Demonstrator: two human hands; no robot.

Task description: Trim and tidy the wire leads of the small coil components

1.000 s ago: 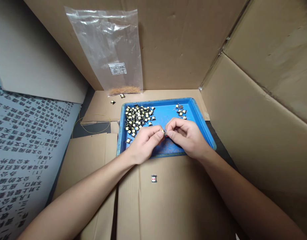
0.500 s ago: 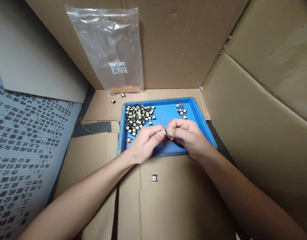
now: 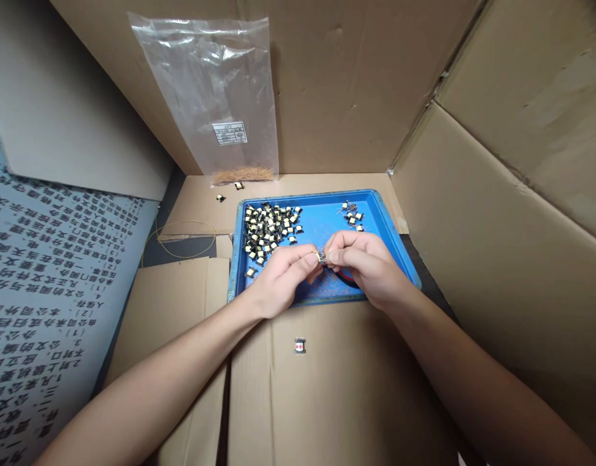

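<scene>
Over the near half of a blue tray point(image 3: 409, 268), my left hand point(image 3: 278, 278) and my right hand point(image 3: 368, 265) meet fingertip to fingertip. Both pinch one small black-and-yellow component point(image 3: 320, 257) between them. A thin red wire point(image 3: 346, 276) shows under my right hand. A heap of several like components point(image 3: 268, 228) lies in the tray's far left part. A smaller cluster point(image 3: 352, 215) lies at its far right.
One component with red marks point(image 3: 299, 346) lies on the cardboard surface near the tray. Two more point(image 3: 228, 191) lie behind it. A clear plastic bag point(image 3: 220, 97) leans on the cardboard back wall. A printed grey sheet point(image 3: 45, 291) covers the left. Cardboard walls close in on the right.
Both hands stay together over the tray with only slight finger movement. The red wire under my right hand has come into sight.
</scene>
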